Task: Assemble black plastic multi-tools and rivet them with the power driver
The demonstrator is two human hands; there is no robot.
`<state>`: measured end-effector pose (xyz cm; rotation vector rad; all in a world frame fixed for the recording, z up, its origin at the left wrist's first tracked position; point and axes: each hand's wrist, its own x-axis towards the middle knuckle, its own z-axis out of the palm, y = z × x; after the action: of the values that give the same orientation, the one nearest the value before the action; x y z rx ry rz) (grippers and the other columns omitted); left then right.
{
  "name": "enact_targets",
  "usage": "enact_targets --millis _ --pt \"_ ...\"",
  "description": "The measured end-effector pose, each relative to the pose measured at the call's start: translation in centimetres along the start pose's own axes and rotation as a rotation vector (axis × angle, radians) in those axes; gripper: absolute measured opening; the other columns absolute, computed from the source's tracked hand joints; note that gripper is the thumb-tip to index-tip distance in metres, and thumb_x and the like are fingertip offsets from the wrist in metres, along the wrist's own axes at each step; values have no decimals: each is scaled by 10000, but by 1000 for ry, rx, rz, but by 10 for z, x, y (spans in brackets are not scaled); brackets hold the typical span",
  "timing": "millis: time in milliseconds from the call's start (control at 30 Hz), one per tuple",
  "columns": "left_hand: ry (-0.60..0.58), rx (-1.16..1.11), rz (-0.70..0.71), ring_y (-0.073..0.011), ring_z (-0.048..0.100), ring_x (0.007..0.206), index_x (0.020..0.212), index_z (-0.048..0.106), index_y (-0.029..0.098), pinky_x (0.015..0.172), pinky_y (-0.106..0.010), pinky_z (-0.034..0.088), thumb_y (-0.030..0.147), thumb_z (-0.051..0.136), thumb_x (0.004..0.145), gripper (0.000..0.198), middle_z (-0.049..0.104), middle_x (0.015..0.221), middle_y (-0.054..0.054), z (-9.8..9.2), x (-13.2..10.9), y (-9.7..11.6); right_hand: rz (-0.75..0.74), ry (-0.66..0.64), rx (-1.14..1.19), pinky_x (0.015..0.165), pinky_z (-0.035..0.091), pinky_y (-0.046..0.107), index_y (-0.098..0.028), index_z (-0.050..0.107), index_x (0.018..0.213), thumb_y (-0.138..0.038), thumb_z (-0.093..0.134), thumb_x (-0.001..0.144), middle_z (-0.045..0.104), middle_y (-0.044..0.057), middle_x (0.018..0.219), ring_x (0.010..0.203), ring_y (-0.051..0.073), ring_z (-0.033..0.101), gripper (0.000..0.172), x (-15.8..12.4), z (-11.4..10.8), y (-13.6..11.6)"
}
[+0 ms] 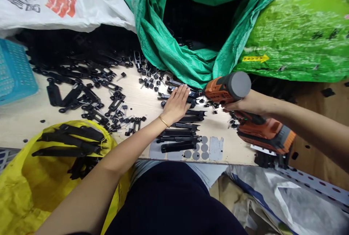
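Note:
My left hand (176, 103) lies flat with its fingers stretched out, pressing on black plastic bars at the top of a row. Wrapped around the handle of an orange and black cordless drill (227, 88) is my right hand (247, 103). The drill points left, its tip meeting the end of a bar beside my left fingertips. More black bars (181, 147) lie side by side in the row below my hand. Small black-headed screws (214, 107) are scattered under the drill. The exact contact at the drill tip is too small to make out.
A green sack (174, 55) stands open behind the hands, with a bright green bag (294, 42) to its right. Piled black parts (79, 93) and loose black-headed screws (149, 80) cover the left. A yellow sack (35, 177) holds black pieces; a blue basket (16, 71) sits far left.

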<state>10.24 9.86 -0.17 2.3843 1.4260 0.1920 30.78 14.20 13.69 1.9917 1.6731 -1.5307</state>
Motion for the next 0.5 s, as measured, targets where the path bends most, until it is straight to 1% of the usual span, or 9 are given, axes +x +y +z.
enact_targets --millis 100,167,233,300,400,500 --pt "-16 13 18 -252 111 1430 1441 204 18 1175 -409 65 324 317 930 606 169 1536 -152 0 1 0 64 -21 -122 295 347 192 -137 586 727 -70 595 617 518 -35 465 330 80 441 129 8 1 -10" --pt "-19 16 22 -263 107 1430 1439 205 9 1174 -414 60 333 319 930 614 163 1536 -159 0 2 -1 95 -9 -168 281 322 186 -142 562 659 -60 601 606 490 -42 436 315 72 418 105 12 2 -15" --pt "-14 16 22 -273 108 1429 1438 202 1 1172 -421 61 346 327 929 627 163 1534 -169 1 3 -1 90 11 -167 279 314 178 -140 570 671 -52 609 599 487 -49 431 307 63 405 121 14 4 -17" --pt "-1 12 19 -279 118 1426 1437 205 1 1170 -428 68 357 334 928 634 177 1529 -174 2 4 -3 54 25 -147 293 329 175 -135 591 723 -40 611 590 498 -52 441 312 63 417 165 14 7 -15" --pt "11 -6 30 -280 144 1421 1434 219 5 1167 -429 90 354 340 930 625 206 1521 -175 3 5 -4 -19 49 -69 312 345 183 -129 595 761 -55 620 599 495 -49 442 326 77 441 180 0 13 -1" --pt "16 -49 50 -277 169 1415 1425 235 -6 1163 -416 118 329 352 930 609 234 1509 -189 3 7 -2 -96 146 82 340 372 204 -138 573 783 -128 653 630 506 -34 470 359 91 459 172 -35 22 27"
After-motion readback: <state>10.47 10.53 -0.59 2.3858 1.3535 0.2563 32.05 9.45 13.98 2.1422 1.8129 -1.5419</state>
